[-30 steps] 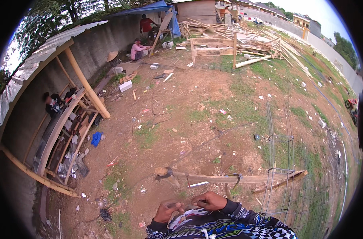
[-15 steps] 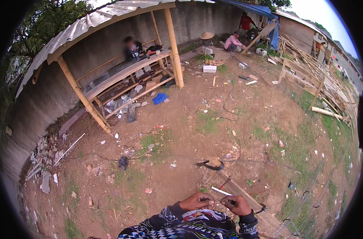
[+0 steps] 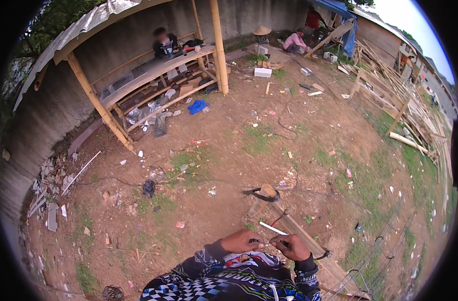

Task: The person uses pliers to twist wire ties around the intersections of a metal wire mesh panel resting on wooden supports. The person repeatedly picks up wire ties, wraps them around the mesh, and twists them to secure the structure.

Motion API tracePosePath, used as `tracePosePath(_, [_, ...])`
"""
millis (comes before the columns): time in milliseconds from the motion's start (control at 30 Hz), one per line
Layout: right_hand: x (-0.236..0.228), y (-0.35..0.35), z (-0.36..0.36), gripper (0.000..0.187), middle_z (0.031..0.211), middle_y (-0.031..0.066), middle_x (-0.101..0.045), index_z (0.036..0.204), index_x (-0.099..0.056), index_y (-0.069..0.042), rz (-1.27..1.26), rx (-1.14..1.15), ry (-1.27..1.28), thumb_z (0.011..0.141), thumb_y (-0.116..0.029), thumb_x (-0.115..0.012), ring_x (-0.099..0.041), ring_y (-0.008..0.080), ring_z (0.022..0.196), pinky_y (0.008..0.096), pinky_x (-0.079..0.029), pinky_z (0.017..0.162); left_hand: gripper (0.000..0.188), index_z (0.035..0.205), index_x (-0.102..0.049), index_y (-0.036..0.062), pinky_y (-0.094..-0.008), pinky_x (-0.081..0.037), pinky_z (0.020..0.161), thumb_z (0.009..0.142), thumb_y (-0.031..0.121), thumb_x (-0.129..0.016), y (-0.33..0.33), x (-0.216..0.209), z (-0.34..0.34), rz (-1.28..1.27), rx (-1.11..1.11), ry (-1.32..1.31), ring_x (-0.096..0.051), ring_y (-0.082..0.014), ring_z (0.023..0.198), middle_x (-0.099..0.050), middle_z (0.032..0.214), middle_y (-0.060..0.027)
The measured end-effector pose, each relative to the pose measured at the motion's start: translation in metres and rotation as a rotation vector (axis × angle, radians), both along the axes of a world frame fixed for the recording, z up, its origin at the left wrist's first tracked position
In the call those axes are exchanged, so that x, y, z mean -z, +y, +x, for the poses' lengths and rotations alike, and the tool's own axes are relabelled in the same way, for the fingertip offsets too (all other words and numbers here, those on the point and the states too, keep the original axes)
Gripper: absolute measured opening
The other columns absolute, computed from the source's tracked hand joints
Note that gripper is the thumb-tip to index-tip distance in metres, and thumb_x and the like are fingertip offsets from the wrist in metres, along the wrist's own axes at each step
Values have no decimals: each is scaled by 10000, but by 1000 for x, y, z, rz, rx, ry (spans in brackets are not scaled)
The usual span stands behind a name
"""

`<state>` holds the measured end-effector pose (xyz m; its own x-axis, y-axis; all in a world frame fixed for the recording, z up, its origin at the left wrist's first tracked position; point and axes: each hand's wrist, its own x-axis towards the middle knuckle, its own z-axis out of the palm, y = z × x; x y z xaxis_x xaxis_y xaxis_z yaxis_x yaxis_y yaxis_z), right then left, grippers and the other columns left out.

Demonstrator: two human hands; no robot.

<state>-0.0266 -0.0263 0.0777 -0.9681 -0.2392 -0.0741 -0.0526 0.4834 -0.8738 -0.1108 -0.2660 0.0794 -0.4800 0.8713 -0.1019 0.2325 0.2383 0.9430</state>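
Close to my body, my left hand (image 3: pixel 242 242) and my right hand (image 3: pixel 292 247) face each other with fingers pinched, a small gap between them. Whatever is between the fingertips is too small to make out. Just beyond the right hand, a wooden plank (image 3: pixel 305 234) runs slantwise along the ground. A white stick (image 3: pixel 272 228) lies beside the plank, near a thin reddish rod-like piece (image 3: pixel 279 216). A dark coil of wire or strap (image 3: pixel 263 196) rests at the plank's far end.
Steel bar frames (image 3: pixel 379 251) lie at the right. A bamboo shelter with a bench (image 3: pixel 156 75) stands far left, one person (image 3: pixel 163 45) seated there. Another person (image 3: pixel 294 42) squats at the back. Timber (image 3: pixel 389 85) is piled far right. A dark cable (image 3: pixel 334 195) crosses the ground.
My view has shifted slightly, so the ground and plank appear higher and farther left. Both hands stay pinched near each other, the right one now a little more curled.
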Motion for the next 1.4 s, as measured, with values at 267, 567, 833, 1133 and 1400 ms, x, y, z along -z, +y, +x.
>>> tracePosePath(267, [13,0,14,185,914,152,-696,1019,-704,-50,-169,104,-17,902,-177,-638,-679,256,802,355,-513,735,265,1029,-656,-10,-240,-435,597,965,241,-601,8,0,-12,219,-135,-715,-581,-96,679,-661,792,-58])
tracePosePath(567, [-3,-2,54,295,873,180,-674,1117,-671,-92,82,478,75,836,-145,-597,-644,382,785,460,-501,711,227,1016,-638,-27,-268,-502,642,922,179,-654,39,35,-28,212,-291,-748,-636,-159,686,-661,809,-75])
tracePosePath(833, [9,-14,124,253,799,181,-662,1054,-678,-114,223,959,-88,838,-166,-559,-646,367,748,468,-501,682,210,988,-645,-20,-263,-517,641,937,183,-637,119,67,-19,-27,45,-419,-632,-127,689,-653,823,-59])
tracePosePath(1133, [24,-72,194,238,770,144,-659,1102,-665,-73,-8,1436,-79,902,-171,-581,-636,274,667,365,-485,626,230,992,-645,-33,-256,-500,593,944,187,-601,197,84,36,-92,589,-343,-640,-118,643,-657,747,-62])
tracePosePath(1400, [10,-83,219,322,526,-15,-504,1191,-620,5,-820,1683,-105,1017,-232,-488,-411,55,399,220,-336,379,185,907,-688,-12,-298,-486,548,878,167,-656,291,56,94,206,796,72,-620,-135,577,-653,683,-79])
